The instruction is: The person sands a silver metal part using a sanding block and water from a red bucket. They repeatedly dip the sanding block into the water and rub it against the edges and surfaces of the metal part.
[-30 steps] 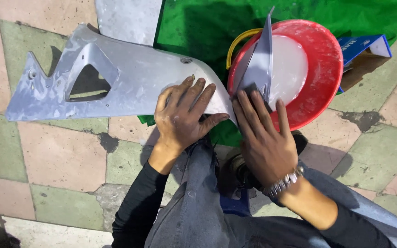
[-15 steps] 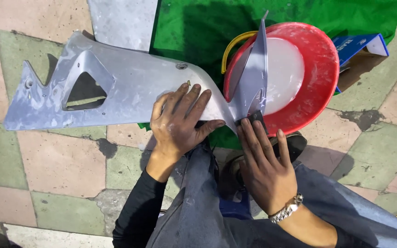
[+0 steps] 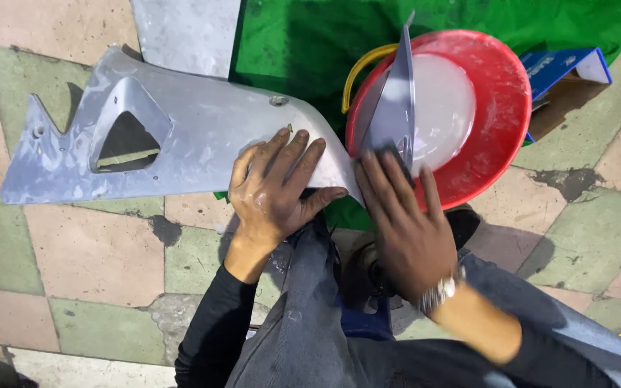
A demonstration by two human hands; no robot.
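Right, centre of the frame: the left hand [image 3: 274,190] lies flat with fingers spread wide on the long grey primer-coated plastic fairing panel [image 3: 181,136], palm pressing the panel's lower edge, gripping nothing, just pinning it down. That panel stretches from the left edge of the frame across to the middle, with a triangular cut-out [image 3: 127,142] towards its left end and a small round hole near its top edge. Just to the right, the right hand [image 3: 400,223] has its fingers laid out straight against the panel's upturned pointed wing [image 3: 393,115], with a dark pad, possibly sanding paper [image 3: 389,153], tucked under the fingertips; whether the fingers clasp it or merely press it I cannot tell. A metal wristwatch [image 3: 440,291] sits on that wrist. Behind the wing, upper right, stands a round red plastic basin of milky water [image 3: 468,108] with a yellow handle. It rests on a green cloth [image 3: 310,43] at the top, a blue cardboard box [image 3: 562,68] just beside it. Underneath, a chequered pink-and-green tiled floor [image 3: 88,251].
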